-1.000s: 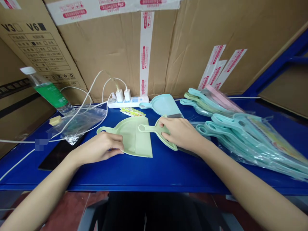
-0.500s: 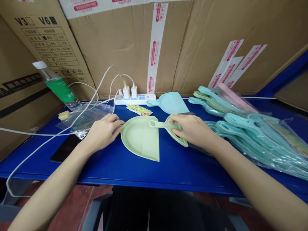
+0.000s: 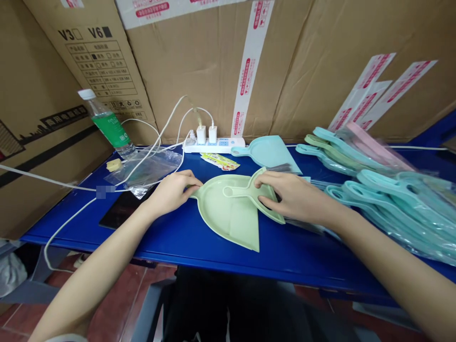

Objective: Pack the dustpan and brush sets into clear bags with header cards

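Note:
A pale green dustpan [image 3: 224, 209] lies on the blue table, its straight edge facing right. My left hand [image 3: 175, 191] pinches the dustpan's short handle at its left end. In my right hand [image 3: 292, 194] is a matching green brush [image 3: 251, 191], gripped by its wide body with thumb and fingers. The brush's looped handle points left and overlaps the right part of the pan. Its grey bristles stick out to the right, partly hidden under my right hand.
Behind lie a light blue dustpan [image 3: 272, 152], a power strip [image 3: 228, 145] and a green-yellow packet [image 3: 220, 161]. Bagged turquoise brushes [image 3: 399, 209] fill the right side. A bottle [image 3: 112, 128], clear plastic bag [image 3: 149, 164], dark flat object [image 3: 123, 209] and white cables are on the left.
The brush in my right hand has moved left relative to the pan, so its handle now overlaps it more. The pan is tilted more, and the camera view has shifted.

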`<state>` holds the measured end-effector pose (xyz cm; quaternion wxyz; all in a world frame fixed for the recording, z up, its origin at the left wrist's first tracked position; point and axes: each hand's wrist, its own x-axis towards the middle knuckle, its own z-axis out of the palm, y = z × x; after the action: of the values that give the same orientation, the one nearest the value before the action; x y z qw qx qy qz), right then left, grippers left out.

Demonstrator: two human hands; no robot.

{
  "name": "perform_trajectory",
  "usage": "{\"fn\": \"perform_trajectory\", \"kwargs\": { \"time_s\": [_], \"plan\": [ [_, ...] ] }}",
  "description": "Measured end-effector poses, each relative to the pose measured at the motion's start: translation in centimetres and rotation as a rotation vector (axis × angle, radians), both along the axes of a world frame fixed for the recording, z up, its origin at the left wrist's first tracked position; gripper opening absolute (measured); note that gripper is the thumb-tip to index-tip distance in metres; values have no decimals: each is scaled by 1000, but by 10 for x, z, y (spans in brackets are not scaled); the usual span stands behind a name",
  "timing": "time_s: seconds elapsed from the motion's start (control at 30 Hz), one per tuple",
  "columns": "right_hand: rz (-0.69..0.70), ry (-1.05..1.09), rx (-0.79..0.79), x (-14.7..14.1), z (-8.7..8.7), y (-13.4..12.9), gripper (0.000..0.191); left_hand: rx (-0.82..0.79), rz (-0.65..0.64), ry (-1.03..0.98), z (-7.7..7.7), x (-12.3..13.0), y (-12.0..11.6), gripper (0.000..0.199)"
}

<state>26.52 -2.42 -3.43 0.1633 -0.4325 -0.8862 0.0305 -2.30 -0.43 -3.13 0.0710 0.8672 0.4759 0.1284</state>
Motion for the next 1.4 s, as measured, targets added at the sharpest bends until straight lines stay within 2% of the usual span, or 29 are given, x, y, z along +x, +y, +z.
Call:
{"fn": "perform_trajectory", "kwargs": {
  "time_s": [0.13,0.2,0.27,0.37,0.43,0.53,0.63,0.73,0.97,1.2,1.4],
  "plan": [
    [32,-52,-64,-16,7,0,10,-28,-35,-14,1,4,-4,26],
    [20,-116,-96,-25,11,-1,8,28,29,57,1,8,-13,25],
    [-4,-166,-116,-34,14,-4,8,156,204,205,1,13,-28,26],
    [-30,-172,-140,-43,16,-7,10,313,543,408,-3,12,-52,29],
    [-33,-162,-157,-45,14,-8,11,312,696,468,-6,7,-63,30],
    [-32,-147,-163,-44,10,-9,12,200,780,503,-10,-3,-70,31],
    [-36,-134,-140,-42,6,-9,13,145,780,514,-11,-8,-69,30],
    [-36,-130,-121,-42,9,-10,14,178,750,492,-11,-7,-68,30],
    [-60,-195,-143,-51,21,-12,12,166,564,375,-5,-3,-64,29],
    [-43,-123,-135,-56,13,-10,11,29,430,298,6,-3,-53,25],
    [-61,-93,-153,-54,9,-13,13,10,420,327,8,1,-44,26]
  ]
}}
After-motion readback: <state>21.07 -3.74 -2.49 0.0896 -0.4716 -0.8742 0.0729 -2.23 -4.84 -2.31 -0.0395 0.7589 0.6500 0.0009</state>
